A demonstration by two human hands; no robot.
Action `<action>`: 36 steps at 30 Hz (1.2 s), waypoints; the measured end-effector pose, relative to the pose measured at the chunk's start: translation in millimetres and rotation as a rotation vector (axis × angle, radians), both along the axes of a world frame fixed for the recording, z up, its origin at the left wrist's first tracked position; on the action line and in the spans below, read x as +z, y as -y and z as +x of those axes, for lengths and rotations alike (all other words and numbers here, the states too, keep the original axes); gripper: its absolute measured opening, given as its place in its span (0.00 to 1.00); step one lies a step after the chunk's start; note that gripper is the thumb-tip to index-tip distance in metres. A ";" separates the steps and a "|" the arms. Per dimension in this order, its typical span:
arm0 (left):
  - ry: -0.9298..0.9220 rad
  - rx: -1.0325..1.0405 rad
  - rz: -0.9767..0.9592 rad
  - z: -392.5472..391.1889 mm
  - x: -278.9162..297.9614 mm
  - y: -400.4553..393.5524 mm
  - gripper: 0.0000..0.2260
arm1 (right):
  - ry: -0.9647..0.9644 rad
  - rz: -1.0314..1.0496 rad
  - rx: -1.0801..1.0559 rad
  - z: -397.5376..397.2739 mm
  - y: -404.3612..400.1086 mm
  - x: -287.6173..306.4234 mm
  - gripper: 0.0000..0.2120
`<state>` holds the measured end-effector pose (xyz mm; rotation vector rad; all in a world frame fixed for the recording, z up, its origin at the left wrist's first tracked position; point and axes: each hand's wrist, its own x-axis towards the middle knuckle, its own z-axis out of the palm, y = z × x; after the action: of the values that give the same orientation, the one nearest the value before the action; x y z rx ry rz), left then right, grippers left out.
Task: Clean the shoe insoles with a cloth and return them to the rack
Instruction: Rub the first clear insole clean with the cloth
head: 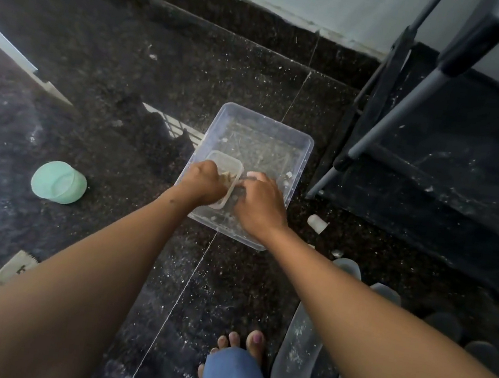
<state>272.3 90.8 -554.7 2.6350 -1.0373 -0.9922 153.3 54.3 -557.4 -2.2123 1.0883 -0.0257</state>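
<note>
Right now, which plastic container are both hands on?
The small tub sitting inside the big clear bin; the green cup lies untouched to the left.

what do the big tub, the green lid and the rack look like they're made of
Big tub: clear plastic, slightly cloudy; the floor shows through its walls. Green lid: pale mint plastic, matte and translucent, with a moulded ring. Rack: grey tubes with a dull sheen, probably metal, joined by black fittings that look like plastic; its dark shelf surface cannot be told for sure.
</note>
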 end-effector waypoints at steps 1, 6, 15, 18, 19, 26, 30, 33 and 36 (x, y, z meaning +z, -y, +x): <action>0.002 0.056 -0.062 2.9 7.6 0.7 0.19 | 0.041 0.079 -0.089 -1.2 1.0 5.0 0.13; -0.311 0.390 -0.342 -0.5 74.1 8.1 0.04 | 0.232 0.794 -0.679 -5.2 6.1 49.8 0.15; -0.348 -0.050 -0.199 -70.9 211.1 40.3 0.07 | 0.570 1.200 -0.827 -71.1 20.1 171.2 0.19; -0.299 -0.189 -0.171 -107.6 245.6 46.6 0.05 | 0.604 1.144 -0.879 -100.3 27.4 201.3 0.09; -0.267 -0.217 -0.172 -119.1 253.2 47.9 0.05 | 0.612 1.141 -0.891 -111.6 29.8 207.9 0.08; -0.187 -0.285 -0.278 -205.7 244.8 37.3 0.04 | 0.636 1.046 -1.119 -194.6 30.7 219.6 0.13; -0.207 -0.342 -0.409 -247.1 207.2 13.8 0.07 | 0.651 0.938 -1.249 -233.8 17.6 199.1 0.08; -0.249 -0.408 -0.354 -264.8 180.6 -3.2 0.08 | 0.621 0.903 -1.238 -252.3 6.2 172.4 0.05; -0.211 -0.510 -0.283 -274.1 159.0 -15.3 0.10 | 0.588 0.886 -1.198 -260.6 -5.0 141.0 0.07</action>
<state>-1.9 106.1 -395.7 2.0300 -1.6934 -1.0816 -107.3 59.3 -416.4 -0.5209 1.4887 -0.5463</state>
